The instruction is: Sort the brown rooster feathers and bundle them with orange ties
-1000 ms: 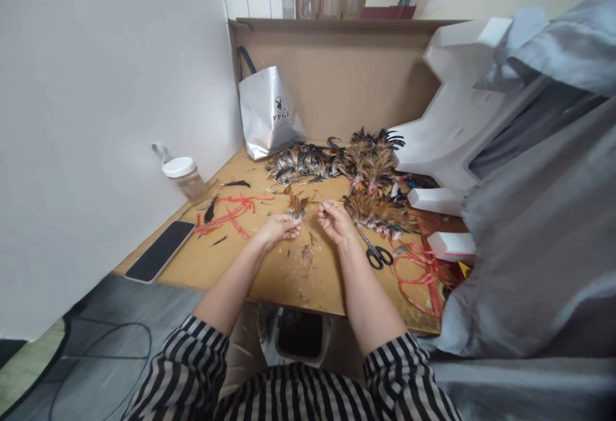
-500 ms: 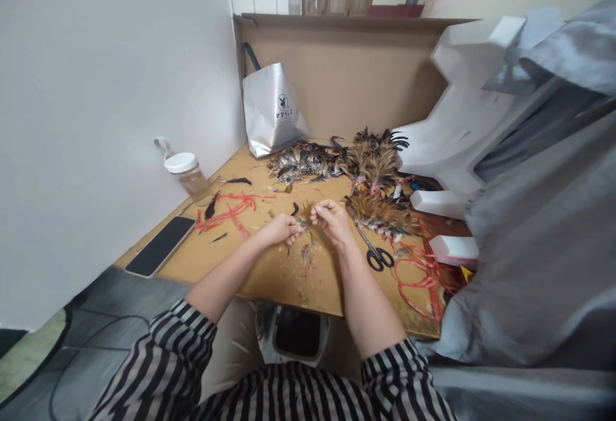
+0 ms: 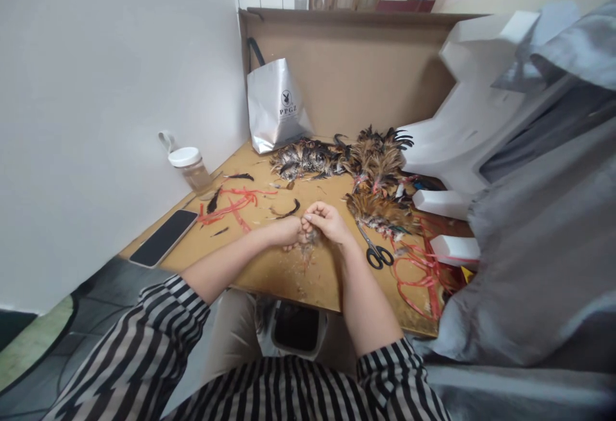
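My left hand (image 3: 292, 233) is closed over the front middle of the table, its fingers curled round small feathers (image 3: 312, 239) whose greyish fluff shows below the knuckles. Touching it, my right hand (image 3: 327, 223) is closed in a pinch of thumb and forefinger; what lies between those fingertips is hidden. Just behind my left hand is a black curved feather (image 3: 291, 209). Small fluff and reddish bits (image 3: 305, 264) are scattered on the wood under both hands. To the right of my right hand lie black-handled scissors (image 3: 379, 255), beside a bundle of brown feathers (image 3: 380, 212).
More feather bundles (image 3: 375, 158) lie at the back, near a silver bag (image 3: 276, 113). Red plastic strips (image 3: 240, 201) lie left, and more red strands (image 3: 418, 273) right. A lidded jar (image 3: 192, 171) and a phone (image 3: 163, 238) line the left edge. A white frame (image 3: 452, 119) stands right.
My hands have come together, the left moving slightly right until it meets the right. The brown feather tuft between them is now hidden, and more of the black curved feather shows. The view shifted slightly.
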The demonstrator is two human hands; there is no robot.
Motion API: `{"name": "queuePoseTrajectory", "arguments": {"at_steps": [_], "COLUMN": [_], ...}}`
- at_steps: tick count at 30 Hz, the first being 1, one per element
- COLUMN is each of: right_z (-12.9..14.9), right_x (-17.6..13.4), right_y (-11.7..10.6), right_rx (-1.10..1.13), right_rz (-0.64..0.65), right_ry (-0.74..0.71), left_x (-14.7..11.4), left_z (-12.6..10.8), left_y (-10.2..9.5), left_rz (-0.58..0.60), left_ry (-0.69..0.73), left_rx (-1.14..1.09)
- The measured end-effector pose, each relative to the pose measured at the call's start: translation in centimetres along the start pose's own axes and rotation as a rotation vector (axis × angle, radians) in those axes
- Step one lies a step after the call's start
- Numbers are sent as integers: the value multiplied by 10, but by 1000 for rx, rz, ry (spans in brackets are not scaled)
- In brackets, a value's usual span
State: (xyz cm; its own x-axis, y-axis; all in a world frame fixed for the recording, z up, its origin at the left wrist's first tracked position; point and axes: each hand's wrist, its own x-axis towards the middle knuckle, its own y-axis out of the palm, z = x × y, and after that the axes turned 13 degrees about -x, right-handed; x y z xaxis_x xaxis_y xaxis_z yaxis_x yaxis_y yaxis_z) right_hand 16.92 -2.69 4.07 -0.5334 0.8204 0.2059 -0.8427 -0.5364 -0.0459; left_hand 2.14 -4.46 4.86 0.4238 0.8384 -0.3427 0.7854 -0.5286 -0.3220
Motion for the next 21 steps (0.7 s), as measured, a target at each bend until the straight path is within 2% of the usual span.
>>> {"name": "queuePoseTrajectory", "arguments": {"at_steps": [5,7,9,12,16,19,21], "right_z": [-10,-15,-21,-28,-29,-28,-28], "right_x": [1,3,6,11,15,17,18], "right_y": [-13,-15,-13,-8,-2,2,6], "right_rx": [109,190,298,454,526,450,326], "right_rz": [-9,-10,-29,-43,-75,-129,-157], "right_ry": [54,82,103,123,151,159,151], "left_x": [-17,-22,-25,-24,-15,-4,2], "left_z": [-6,-9,-12,-13,-5,5,12], "left_y": [1,0,-2,-8,-21,-27,-28], "left_rz": [59,67,57,-46,-295,-417,-452], "left_ry": [212,284,292,292,280,213,172], "left_rx": [174,151,56,-176,-451,-589,-630]}}
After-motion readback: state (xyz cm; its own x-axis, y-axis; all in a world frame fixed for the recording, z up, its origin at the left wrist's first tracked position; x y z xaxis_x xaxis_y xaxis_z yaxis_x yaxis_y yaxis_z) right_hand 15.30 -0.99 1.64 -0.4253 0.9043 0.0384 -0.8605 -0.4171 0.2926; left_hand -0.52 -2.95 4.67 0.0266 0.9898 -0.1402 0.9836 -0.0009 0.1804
